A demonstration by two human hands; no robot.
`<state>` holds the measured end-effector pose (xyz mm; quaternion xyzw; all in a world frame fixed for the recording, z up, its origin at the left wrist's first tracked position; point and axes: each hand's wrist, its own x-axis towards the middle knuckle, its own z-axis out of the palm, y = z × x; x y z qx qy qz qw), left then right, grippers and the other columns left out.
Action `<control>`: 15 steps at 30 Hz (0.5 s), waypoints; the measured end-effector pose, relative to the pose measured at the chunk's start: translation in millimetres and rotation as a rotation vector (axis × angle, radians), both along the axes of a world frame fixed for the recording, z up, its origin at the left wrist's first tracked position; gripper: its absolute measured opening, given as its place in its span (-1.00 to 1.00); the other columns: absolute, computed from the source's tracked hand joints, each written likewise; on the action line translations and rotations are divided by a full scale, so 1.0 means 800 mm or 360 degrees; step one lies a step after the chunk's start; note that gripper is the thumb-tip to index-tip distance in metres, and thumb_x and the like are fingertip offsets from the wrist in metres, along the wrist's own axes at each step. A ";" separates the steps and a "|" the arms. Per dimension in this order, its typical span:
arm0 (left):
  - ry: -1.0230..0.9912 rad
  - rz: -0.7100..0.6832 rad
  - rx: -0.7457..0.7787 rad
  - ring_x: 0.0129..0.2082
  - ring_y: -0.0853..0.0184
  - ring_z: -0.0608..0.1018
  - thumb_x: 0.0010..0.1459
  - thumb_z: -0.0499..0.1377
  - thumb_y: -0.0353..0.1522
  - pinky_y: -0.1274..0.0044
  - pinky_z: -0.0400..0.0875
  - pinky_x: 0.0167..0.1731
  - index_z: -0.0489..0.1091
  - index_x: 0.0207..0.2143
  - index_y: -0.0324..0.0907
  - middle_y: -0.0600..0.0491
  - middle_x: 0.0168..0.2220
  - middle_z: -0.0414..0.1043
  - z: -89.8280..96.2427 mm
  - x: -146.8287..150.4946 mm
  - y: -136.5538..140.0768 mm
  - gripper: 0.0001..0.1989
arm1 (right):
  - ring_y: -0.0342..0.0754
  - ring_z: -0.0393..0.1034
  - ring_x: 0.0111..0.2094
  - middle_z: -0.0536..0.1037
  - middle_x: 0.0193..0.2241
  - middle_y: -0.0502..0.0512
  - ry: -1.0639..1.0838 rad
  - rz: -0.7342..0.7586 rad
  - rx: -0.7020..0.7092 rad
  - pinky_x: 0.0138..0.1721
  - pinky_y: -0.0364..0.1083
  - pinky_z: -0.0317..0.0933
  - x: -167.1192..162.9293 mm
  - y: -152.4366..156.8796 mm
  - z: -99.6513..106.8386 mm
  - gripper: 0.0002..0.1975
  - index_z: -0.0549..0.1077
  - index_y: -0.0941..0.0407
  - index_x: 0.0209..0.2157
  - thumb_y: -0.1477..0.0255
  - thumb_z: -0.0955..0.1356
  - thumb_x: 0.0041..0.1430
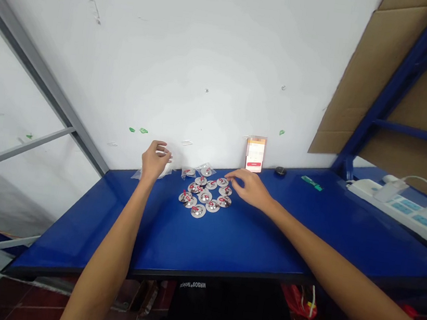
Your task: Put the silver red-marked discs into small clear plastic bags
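Note:
Several small silver finger cymbals [205,196] with red finger loops lie in a loose cluster on the blue table [249,243]. My right hand [249,187] is at the cluster's right edge, fingers stretched toward a cymbal [222,182] at the back; thumb and fingers are apart. I cannot tell whether the fingertips touch it. Left of the cluster, my left hand [154,160] hovers over clear plastic bags [136,174], its fingers bent but apart, with nothing visible in them. Two more cymbals, one in a clear bag [206,170] and one beside it [188,172], lie behind the cluster.
A lit phone [255,155] leans against the white wall [218,66]. Right of it lie a small black object [280,171] and a green strip [311,183]. A white power strip [404,208] with a cable stands at the right, beside a blue metal frame [383,93].

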<state>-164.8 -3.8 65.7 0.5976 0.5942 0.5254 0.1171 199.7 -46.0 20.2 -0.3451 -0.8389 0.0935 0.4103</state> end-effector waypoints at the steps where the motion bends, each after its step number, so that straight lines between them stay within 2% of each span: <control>1: -0.0219 -0.0191 0.0018 -0.23 0.24 0.69 0.14 0.29 -0.32 0.35 0.64 -0.17 0.39 0.08 -0.13 0.03 -0.14 0.50 -0.002 0.016 -0.001 -0.57 | 0.12 0.58 0.00 0.70 -0.06 0.10 0.0030 0.0004 0.0040 0.10 0.12 0.44 -0.003 -0.004 0.002 -0.72 0.61 0.01 0.03 0.49 0.31 0.42; 2: -0.0374 -0.0393 0.0005 -0.24 0.25 0.69 0.10 0.33 -0.30 0.35 0.66 -0.19 0.40 0.06 -0.14 0.05 -0.16 0.47 -0.004 0.033 -0.004 -0.54 | 0.14 0.56 0.05 0.67 -0.01 0.13 0.0052 0.0002 0.0080 0.14 0.14 0.42 -0.005 -0.009 0.004 -0.71 0.57 0.00 0.10 0.45 0.33 0.43; 4: -0.0553 -0.0655 -0.0069 -0.26 0.25 0.68 0.03 0.40 -0.28 0.35 0.67 -0.20 0.44 0.02 -0.15 0.09 -0.21 0.43 -0.013 0.071 -0.014 -0.51 | 0.21 0.47 0.19 0.58 0.14 0.20 0.0061 -0.0019 0.0142 0.24 0.21 0.36 -0.011 -0.018 0.009 -0.57 0.43 -0.01 0.27 0.35 0.39 0.42; 8: -0.0563 -0.1029 -0.0277 -0.25 0.26 0.65 0.11 0.42 -0.24 0.41 0.63 -0.18 0.50 0.03 -0.14 0.07 -0.27 0.50 -0.033 0.141 -0.046 -0.56 | 0.32 0.24 0.38 0.34 0.36 0.30 -0.0023 0.0032 0.0220 0.40 0.30 0.19 -0.020 -0.030 0.013 -0.12 0.13 -0.02 0.45 0.20 0.55 0.24; 9: -0.0534 -0.1088 -0.0305 -0.27 0.27 0.64 0.15 0.41 -0.21 0.44 0.61 -0.21 0.50 0.00 -0.14 0.06 -0.29 0.51 -0.037 0.154 -0.054 -0.60 | 0.32 0.23 0.39 0.32 0.36 0.30 -0.0056 0.0078 0.0220 0.40 0.30 0.18 -0.021 -0.031 0.013 -0.09 0.11 -0.02 0.46 0.21 0.55 0.22; 11: -0.0482 -0.1156 -0.0334 -0.34 0.28 0.61 0.19 0.39 -0.16 0.45 0.57 -0.27 0.49 -0.04 -0.13 0.09 -0.37 0.50 -0.043 0.172 -0.064 -0.64 | 0.29 0.28 0.35 0.37 0.32 0.29 -0.0098 0.0165 0.0173 0.36 0.26 0.24 -0.022 -0.033 0.011 -0.16 0.11 -0.01 0.44 0.32 0.51 0.25; 13: -0.0492 -0.1163 -0.0330 -0.40 0.28 0.59 0.19 0.39 -0.13 0.45 0.55 -0.30 0.45 -0.05 -0.12 0.13 -0.45 0.46 -0.046 0.181 -0.069 -0.62 | 0.24 0.37 0.28 0.43 0.26 0.27 -0.0110 0.0197 0.0085 0.28 0.19 0.33 -0.021 -0.033 0.008 -0.25 0.14 -0.01 0.41 0.44 0.45 0.28; 15: -0.0558 -0.1121 -0.0312 -0.42 0.30 0.58 0.17 0.42 -0.12 0.45 0.54 -0.30 0.43 0.00 -0.11 0.16 -0.47 0.44 -0.048 0.184 -0.070 -0.55 | 0.21 0.42 0.22 0.47 0.22 0.28 -0.0126 0.0172 -0.0002 0.20 0.14 0.37 -0.019 -0.032 0.005 -0.31 0.17 0.02 0.38 0.47 0.42 0.29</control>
